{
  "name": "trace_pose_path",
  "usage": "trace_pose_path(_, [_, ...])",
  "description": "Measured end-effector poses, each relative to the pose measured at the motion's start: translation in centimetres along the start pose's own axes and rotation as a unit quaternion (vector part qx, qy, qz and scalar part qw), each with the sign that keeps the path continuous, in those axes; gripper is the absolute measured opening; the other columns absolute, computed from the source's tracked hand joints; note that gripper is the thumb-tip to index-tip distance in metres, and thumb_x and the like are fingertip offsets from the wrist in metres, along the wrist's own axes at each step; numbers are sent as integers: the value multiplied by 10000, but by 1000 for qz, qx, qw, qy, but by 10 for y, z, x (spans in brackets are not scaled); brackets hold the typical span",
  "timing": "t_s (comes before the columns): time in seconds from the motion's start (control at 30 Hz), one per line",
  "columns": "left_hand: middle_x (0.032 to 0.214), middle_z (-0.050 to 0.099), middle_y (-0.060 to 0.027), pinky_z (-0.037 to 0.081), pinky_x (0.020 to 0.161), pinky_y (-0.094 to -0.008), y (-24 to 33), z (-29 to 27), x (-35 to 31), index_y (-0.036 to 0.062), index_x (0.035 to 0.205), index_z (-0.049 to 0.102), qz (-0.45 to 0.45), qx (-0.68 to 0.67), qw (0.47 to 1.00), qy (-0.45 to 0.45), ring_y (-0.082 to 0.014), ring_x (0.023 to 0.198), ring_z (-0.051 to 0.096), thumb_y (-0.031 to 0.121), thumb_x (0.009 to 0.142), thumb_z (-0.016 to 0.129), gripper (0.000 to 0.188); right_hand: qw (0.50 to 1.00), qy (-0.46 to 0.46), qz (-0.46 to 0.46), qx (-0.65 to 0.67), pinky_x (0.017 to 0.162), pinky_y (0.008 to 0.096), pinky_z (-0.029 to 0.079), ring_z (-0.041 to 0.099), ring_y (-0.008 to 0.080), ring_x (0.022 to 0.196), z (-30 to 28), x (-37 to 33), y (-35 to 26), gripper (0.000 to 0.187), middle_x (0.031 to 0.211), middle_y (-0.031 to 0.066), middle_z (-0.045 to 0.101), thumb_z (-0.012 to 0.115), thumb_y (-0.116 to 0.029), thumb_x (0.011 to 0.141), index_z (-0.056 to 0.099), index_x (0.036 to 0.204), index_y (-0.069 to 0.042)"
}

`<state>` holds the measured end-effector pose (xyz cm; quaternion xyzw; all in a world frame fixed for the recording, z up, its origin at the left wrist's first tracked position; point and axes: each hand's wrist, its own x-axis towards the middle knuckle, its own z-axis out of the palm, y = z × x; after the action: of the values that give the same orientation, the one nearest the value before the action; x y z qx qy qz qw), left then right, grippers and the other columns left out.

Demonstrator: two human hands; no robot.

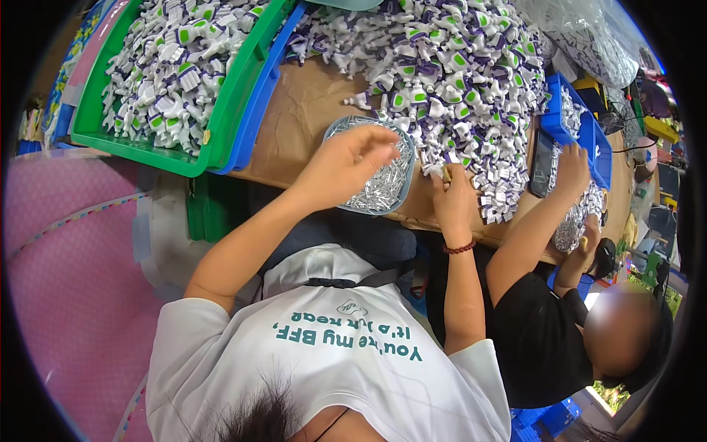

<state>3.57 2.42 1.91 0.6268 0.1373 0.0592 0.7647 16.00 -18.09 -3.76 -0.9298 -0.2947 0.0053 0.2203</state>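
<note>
My left hand (352, 163) hovers over a grey-blue tub (405, 193) of small silvery metal pins (377, 188). Its fingers are bent and apart from the thumb, and nothing shows between them. To the right of the tub, my right hand (454, 197) pinches a small white and purple plastic figure part (434, 169) at the near edge of a large heap. This heap (456, 88) holds many similar white, purple and green figure parts. Something yellowish shows at my right fingertips, too small to make out.
At the left stands a green crate (210, 151) full of figure parts, with a blue crate (254, 110) beside it. On the right a co-worker in black (541, 339) reaches toward blue bins (563, 110) and small silvery pieces. A phone (542, 163) lies between us.
</note>
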Motion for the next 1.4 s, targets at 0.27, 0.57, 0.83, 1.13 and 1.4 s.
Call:
trace_pose_path(0.27, [1040,593,-105,469,714,-223,-3,13,-8,17,1195,485,8,68,997,-31,-93,821,547,97,855,567,359,932,-106,23,346,626,235,440,559,111,682,-38,7,-44,166,784,60,616,659,-66,769,617,925,-28])
trace_pose_path(0.57, [1042,587,-89,496,743,-241,-16,-17,-20,-21,1150,515,-83,-116,990,21,-122,852,592,62,861,556,303,981,-111,-156,15,580,381,467,568,287,723,-13,15,-52,78,749,93,543,613,-87,709,615,778,-51])
trace_pose_path(0.83, [1032,582,-102,507,769,-260,-17,-15,-35,8,1142,483,-139,-262,954,46,-180,895,610,65,884,522,267,982,-85,-170,-3,558,383,451,547,267,749,2,9,-57,114,782,83,516,643,-90,668,598,770,-69])
trace_pose_path(1.13, [993,571,-69,506,730,-243,-27,-4,-39,16,1120,490,-144,-223,963,39,-157,857,608,83,890,519,241,982,-50,-180,5,595,362,456,552,252,751,8,8,-64,67,771,71,526,641,-95,689,601,739,-75])
trace_pose_path(1.4, [965,584,-53,494,716,-219,-26,-3,-40,16,1122,503,-144,-178,972,46,-129,855,607,120,891,531,255,959,-69,-78,264,542,270,439,572,165,611,-7,7,-69,85,722,76,607,678,-74,721,645,791,-41])
